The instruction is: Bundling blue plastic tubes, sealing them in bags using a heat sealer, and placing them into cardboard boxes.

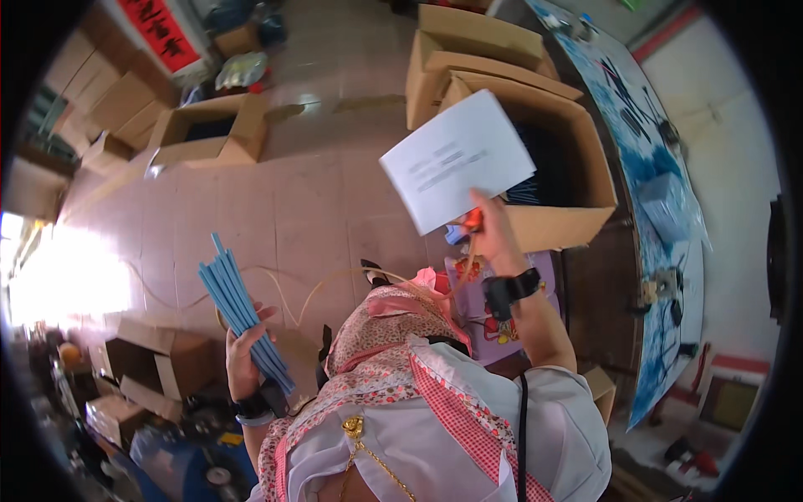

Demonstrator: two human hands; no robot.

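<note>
Blue rods clasped by the left hand slant forward-left; the right hand, nearer the carton's left edge, pinches white paper.

bench: 1 | left of bench: hands 2 (left hand, right hand), wristbands 2, blue rod bundle 1 (rods overlap, uncountable), white sheet 1 visible | beside bench: large open carton 1 | well left of bench: smaller open cartons 2, red banner 1
</note>
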